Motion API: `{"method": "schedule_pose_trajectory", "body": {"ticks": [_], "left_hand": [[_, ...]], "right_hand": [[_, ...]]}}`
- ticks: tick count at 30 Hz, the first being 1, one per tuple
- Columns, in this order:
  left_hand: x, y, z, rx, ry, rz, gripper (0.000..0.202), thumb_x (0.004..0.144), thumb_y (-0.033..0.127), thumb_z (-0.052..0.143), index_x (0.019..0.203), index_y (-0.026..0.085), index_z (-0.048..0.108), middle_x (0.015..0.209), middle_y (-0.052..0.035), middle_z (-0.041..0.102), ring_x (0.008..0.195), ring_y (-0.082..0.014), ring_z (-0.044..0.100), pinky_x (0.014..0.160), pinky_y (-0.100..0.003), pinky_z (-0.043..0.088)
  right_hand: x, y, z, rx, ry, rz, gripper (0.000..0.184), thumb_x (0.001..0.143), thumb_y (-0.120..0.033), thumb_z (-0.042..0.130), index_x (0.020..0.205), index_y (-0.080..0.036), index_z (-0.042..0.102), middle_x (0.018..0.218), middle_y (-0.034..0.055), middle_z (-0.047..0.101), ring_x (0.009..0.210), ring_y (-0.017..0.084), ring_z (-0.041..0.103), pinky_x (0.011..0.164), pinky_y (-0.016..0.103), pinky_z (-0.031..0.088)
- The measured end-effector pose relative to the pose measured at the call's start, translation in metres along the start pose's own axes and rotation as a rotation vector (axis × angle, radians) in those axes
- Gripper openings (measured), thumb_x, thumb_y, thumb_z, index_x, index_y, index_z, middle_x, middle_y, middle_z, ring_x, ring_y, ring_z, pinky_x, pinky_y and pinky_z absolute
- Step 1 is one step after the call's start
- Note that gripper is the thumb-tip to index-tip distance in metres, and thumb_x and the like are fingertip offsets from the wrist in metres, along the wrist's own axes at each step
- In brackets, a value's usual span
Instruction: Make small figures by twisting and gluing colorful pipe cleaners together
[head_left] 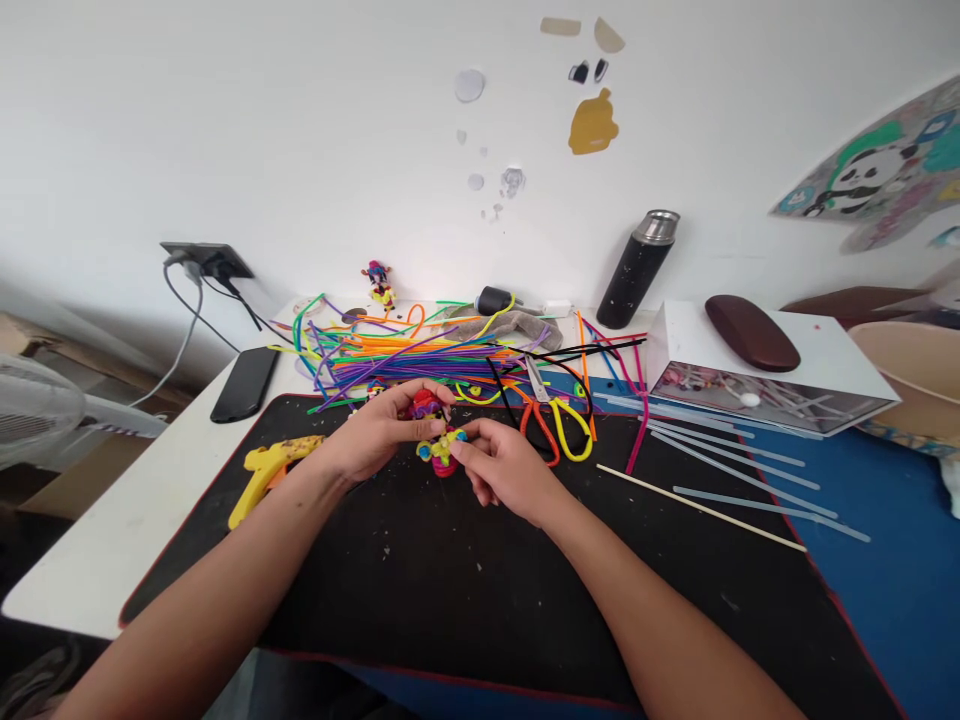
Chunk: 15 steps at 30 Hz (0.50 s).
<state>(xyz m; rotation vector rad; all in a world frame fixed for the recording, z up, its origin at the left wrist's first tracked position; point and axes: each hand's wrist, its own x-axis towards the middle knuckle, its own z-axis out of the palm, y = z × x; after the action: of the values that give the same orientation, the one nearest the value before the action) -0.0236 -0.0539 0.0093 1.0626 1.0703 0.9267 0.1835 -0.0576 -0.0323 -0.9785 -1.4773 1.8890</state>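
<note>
A small pipe-cleaner figure in red, purple, yellow and blue is held up above the black mat. My left hand is closed around its upper part, thumb across the front. From the other side my right hand pinches the yellow and blue part with thumb and forefinger. Just beyond my right hand lie scissors with one orange and one yellow handle, blades apart. A yellow glue gun rests on the mat beside my left forearm.
Behind my hands lies a pile of colourful pipe cleaners. A finished-looking doll leans at the wall. Clear glue sticks and a wooden stick lie right. A black flask, white box and phone stand or lie around.
</note>
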Motion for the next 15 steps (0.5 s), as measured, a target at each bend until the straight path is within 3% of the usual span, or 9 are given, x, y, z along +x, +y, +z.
{"method": "schedule_pose_trajectory", "body": {"ticks": [15], "left_hand": [[-0.0023,0.0081,0.0028,-0.105,0.026,-0.03,0.038,0.07,0.021,0.092,0.104,0.018,0.075,0.082,-0.0001,0.068,0.07,-0.0135,0.064,0.064,-0.024,0.049]], "right_hand": [[-0.0019,-0.0027,-0.0001,0.013,-0.019,-0.012,0.038,0.092,-0.052,0.07,0.108,-0.019,0.061,0.057,-0.0088,0.055,0.04,0.009,0.048,0.042,0.021,0.037]]}}
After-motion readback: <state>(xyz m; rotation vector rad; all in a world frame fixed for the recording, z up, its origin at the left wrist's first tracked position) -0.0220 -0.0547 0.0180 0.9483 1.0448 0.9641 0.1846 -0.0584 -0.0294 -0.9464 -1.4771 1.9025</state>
